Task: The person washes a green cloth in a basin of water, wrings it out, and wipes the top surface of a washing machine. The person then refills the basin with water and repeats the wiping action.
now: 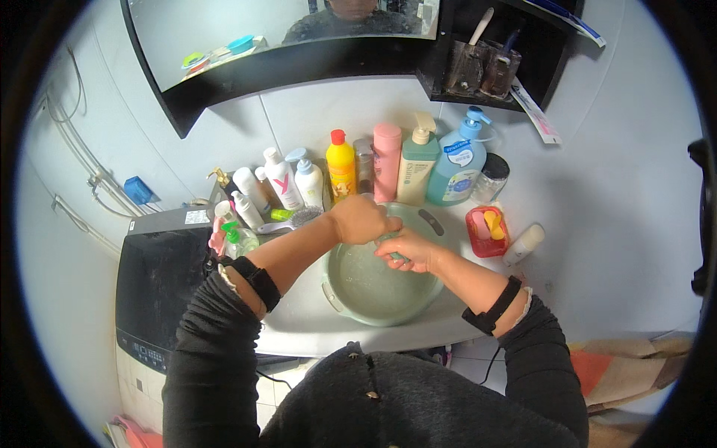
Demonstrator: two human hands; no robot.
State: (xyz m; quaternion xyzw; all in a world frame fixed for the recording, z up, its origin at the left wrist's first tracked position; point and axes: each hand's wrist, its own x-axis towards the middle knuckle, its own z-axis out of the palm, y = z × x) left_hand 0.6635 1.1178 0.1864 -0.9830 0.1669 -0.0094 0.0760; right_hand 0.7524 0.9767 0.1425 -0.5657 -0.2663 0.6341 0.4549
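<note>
A round pale green basin with water in it stands on the white washstand in front of me. Over its far half, my left hand is closed in a fist, its back turned up. My right hand is curled, palm side partly up, just right of and below the left. Between the two hands shows a small grey-green piece of what looks like wet cloth. Most of it is hidden by my fingers. Both sleeves are pushed up, with black bands on the forearms.
Several bottles line the wall, including a yellow bottle and a blue pump bottle. A hairbrush lies left of the basin; a red soap dish sits right. A dark-lidded washing machine stands left. A black-framed mirror hangs above.
</note>
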